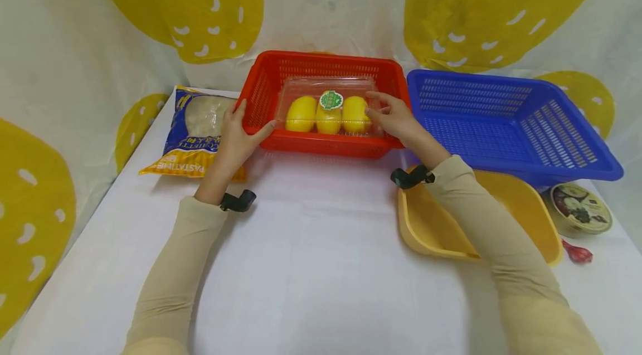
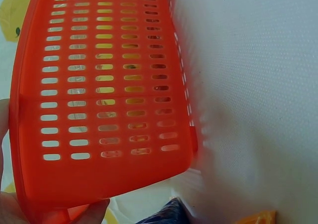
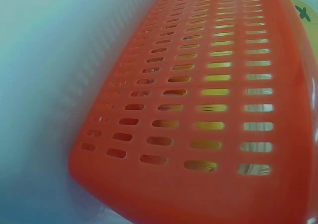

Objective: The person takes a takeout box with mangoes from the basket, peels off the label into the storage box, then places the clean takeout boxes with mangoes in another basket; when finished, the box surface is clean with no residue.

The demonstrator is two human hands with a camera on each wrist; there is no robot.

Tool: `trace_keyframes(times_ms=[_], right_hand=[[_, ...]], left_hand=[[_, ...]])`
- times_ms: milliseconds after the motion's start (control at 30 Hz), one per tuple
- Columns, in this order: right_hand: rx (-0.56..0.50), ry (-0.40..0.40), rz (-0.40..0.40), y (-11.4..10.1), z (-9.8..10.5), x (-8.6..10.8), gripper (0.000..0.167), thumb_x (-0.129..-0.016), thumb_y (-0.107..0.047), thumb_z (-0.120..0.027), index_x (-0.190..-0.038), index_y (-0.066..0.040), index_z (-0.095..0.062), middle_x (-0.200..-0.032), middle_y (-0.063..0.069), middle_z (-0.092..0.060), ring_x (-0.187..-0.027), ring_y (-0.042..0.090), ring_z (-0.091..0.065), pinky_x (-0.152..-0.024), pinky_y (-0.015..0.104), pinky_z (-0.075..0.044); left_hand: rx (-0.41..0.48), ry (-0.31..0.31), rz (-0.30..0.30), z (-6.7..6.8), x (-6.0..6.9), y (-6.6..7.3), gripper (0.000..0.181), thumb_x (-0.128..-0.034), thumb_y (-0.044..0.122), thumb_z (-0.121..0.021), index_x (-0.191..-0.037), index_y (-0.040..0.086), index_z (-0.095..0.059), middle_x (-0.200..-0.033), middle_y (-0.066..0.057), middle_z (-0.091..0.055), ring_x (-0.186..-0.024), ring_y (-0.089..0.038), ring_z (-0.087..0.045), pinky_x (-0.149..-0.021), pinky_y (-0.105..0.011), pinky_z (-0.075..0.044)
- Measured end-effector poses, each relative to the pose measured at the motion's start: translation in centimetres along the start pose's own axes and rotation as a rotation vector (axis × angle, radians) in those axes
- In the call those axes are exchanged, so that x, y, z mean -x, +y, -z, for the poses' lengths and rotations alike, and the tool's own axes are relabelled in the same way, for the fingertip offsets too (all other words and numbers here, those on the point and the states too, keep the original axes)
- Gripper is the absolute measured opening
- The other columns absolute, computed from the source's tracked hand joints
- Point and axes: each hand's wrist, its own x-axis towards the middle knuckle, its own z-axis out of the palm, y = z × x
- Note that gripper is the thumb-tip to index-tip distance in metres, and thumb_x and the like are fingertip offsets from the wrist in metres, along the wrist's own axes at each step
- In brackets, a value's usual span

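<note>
My left hand grips the front left corner of the red basket, thumb on the front rim and fingers at the left side. In the left wrist view, parts of that hand show around the corner of the basket. A clear plastic box with yellow fruits and a green and white label lies inside. My right hand is over the box's right end, fingers loosely bent; contact is unclear. The right wrist view shows only the basket's wall, no hand.
A blue and yellow pasta bag lies left of the red basket. To the right are a blue basket, a yellow tub partly under my right sleeve, a round lidded container and a small red item.
</note>
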Motion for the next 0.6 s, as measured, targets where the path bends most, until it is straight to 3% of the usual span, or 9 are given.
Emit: trace_keyframes(times_ms=[300,500,600], right_hand=[[0.0,0.029,0.012,0.0,0.13,0.31,0.052,-0.102,-0.026,-0.051,-0.152,-0.02,-0.037,-0.119,0.018,-0.053,-0.085,0.021,-0.05,-0.064,0.02,-0.048],[-0.018,0.052,0.018,0.15,0.17,0.27,0.052,-0.102,-0.028,-0.05,-0.152,-0.02,-0.037,-0.129,0.018,-0.052,-0.105,0.027,-0.05,-0.083,0.03,-0.051],[-0.031,0.059,0.025,0.2,0.14,0.27,0.052,-0.102,-0.028,-0.05,-0.152,-0.02,-0.037,-0.129,0.019,-0.052,-0.107,0.028,-0.05,-0.087,0.033,-0.05]], left_hand=[[-0.002,-0.001,0.001,-0.04,-0.01,-0.02,0.096,-0.0872,0.049,-0.068,-0.155,0.004,-0.018,-0.158,-0.02,-0.015,-0.142,-0.036,-0.024,-0.113,-0.052,-0.032],[0.003,0.001,-0.013,-0.06,-0.02,0.0,0.095,-0.0875,0.049,-0.068,-0.155,0.003,-0.019,-0.158,-0.021,-0.015,-0.142,-0.036,-0.024,-0.113,-0.052,-0.032],[0.008,0.002,-0.014,-0.08,-0.03,-0.07,0.095,-0.0874,0.049,-0.068,-0.155,0.003,-0.019,-0.158,-0.02,-0.015,-0.142,-0.036,-0.024,-0.113,-0.052,-0.032]])
